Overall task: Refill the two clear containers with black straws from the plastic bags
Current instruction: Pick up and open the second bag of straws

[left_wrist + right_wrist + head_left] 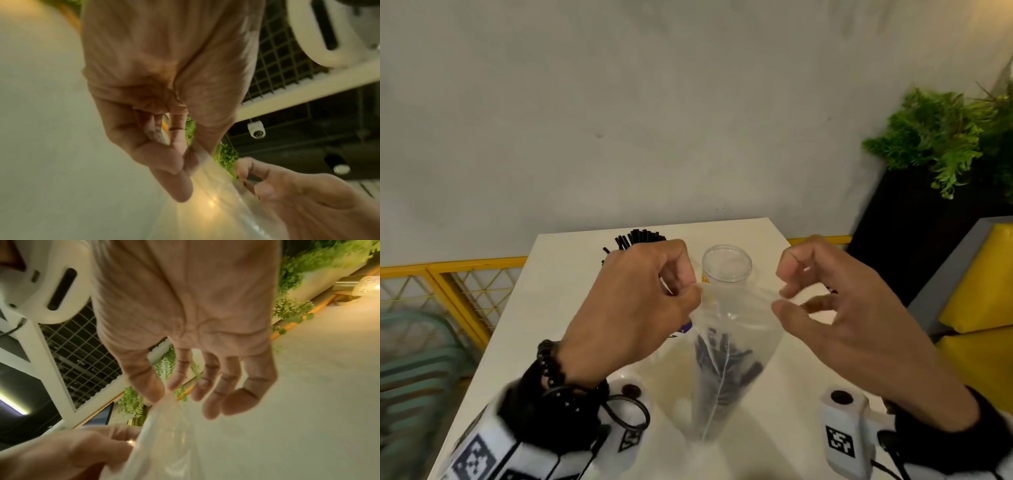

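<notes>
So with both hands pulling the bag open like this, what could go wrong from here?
1. The left hand and right hand pinch only the top edge of the plastic bag; a hard pull may tear it and spill the black straws on the table.
2. The empty clear container stands just behind the bag, so a jerk may knock it over.

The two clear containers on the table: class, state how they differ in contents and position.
Contents: the left container, mostly hidden behind the left hand, holds black straws sticking out of its top; the right container looks empty.
Position: the left container stands behind the left hand, while the right container shows in the gap between both hands, behind the plastic bag.
Shared: both stand upright on the white table.
</notes>
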A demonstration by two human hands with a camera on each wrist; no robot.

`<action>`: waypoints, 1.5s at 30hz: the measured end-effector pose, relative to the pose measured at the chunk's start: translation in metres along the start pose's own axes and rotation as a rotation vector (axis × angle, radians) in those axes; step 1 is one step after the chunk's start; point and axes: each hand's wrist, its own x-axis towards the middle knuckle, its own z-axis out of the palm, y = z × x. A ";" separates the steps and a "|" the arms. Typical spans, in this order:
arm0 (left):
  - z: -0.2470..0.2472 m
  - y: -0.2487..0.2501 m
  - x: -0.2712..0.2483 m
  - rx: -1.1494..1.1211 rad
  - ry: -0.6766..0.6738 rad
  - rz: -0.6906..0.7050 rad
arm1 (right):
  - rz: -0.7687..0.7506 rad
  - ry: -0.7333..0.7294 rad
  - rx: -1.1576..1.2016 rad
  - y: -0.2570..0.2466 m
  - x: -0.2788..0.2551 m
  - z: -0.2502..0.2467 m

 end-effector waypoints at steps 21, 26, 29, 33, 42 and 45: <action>-0.024 -0.005 0.003 0.093 -0.170 0.433 | -0.242 -0.204 -0.149 -0.001 0.024 0.020; -0.032 -0.019 0.014 0.160 -0.268 0.505 | -0.199 -0.180 -0.215 0.000 0.032 0.006; -0.040 -0.021 0.017 0.108 -0.268 0.570 | -0.227 -0.176 -0.154 -0.001 0.037 -0.012; -0.038 -0.010 0.016 -0.011 -0.203 0.622 | -0.046 -0.086 0.453 0.012 0.028 -0.001; -0.038 0.001 0.013 -0.196 -0.031 0.629 | 0.035 -0.621 0.599 0.032 -0.010 0.103; -0.039 -0.005 0.013 -0.176 0.017 0.590 | 0.150 -0.510 0.668 0.029 -0.023 0.131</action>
